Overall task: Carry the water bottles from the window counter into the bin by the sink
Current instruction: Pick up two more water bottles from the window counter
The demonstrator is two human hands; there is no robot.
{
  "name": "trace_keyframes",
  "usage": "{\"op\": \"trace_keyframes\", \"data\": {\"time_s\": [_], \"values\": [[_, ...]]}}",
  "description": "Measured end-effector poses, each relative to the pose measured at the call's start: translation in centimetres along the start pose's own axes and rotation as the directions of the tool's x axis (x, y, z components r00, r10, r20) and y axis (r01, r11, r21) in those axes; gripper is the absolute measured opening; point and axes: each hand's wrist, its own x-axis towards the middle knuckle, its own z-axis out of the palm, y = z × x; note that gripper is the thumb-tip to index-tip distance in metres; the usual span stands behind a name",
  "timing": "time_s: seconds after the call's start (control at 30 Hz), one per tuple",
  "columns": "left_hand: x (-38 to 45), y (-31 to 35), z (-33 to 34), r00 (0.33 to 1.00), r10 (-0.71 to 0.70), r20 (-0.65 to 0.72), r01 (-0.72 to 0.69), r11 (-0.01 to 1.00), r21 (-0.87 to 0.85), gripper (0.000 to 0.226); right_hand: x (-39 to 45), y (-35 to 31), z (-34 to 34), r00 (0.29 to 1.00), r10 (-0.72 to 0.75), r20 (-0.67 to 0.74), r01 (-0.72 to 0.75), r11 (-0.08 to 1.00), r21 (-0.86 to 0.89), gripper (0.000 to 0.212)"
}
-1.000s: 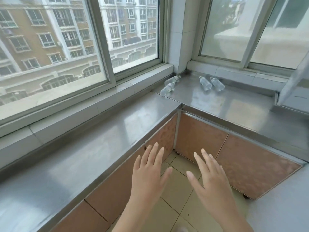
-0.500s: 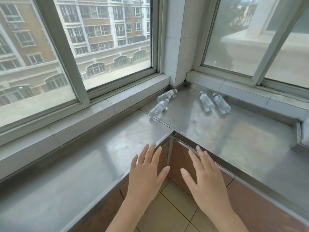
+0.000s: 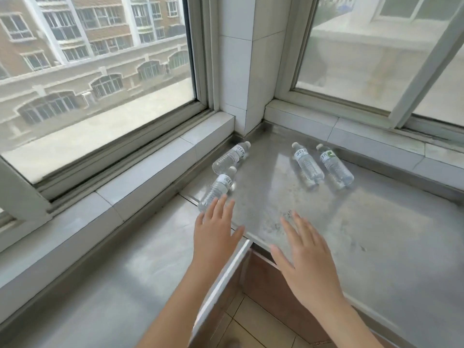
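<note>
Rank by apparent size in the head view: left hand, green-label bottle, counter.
1. counter
2. left hand, though it is nearest the camera, which inflates it
3. green-label bottle

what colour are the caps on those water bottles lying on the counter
White. All four water bottles have white caps, clearest in the head view.

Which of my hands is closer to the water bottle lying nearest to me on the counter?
Left. Your left hand has its fingertips right at the base of the nearest bottle. Your right hand hovers open farther right, well clear of it.
</note>
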Motion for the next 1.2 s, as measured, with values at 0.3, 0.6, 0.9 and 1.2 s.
{"op": "trace_keyframes", "data": {"time_s": [0.3, 0.6, 0.9, 1.2], "values": [[13.6, -4.8, 7.4, 0.945, -0.221, 0.24, 0.208, 0.975, 0.079, 0.072, 11.0, 1.7, 3.1, 0.991, 0.009, 0.132, -0.013, 0.999, 0.035, 0.079], [19.9, -5.8, 10.8, 0.848, -0.433, 0.305, 0.444, 0.895, 0.034, 0.08, 20.3, 6.2, 5.0, 0.97, -0.043, 0.241, 0.02, 0.995, 0.099, 0.083], [22.1, -2.3, 10.8, 0.788, -0.532, 0.31, 0.597, 0.782, -0.177, 0.083, 28.4, 13.4, 6.2, 0.968, -0.011, 0.251, -0.007, 0.998, 0.069, 0.066], [27.6, 5.3, 12.3, 0.737, -0.532, 0.418, 0.66, 0.428, -0.618, 0.067, 38.1, 21.5, 7.8, 0.959, 0.229, 0.165, -0.225, 0.973, -0.041, 0.075]]}}
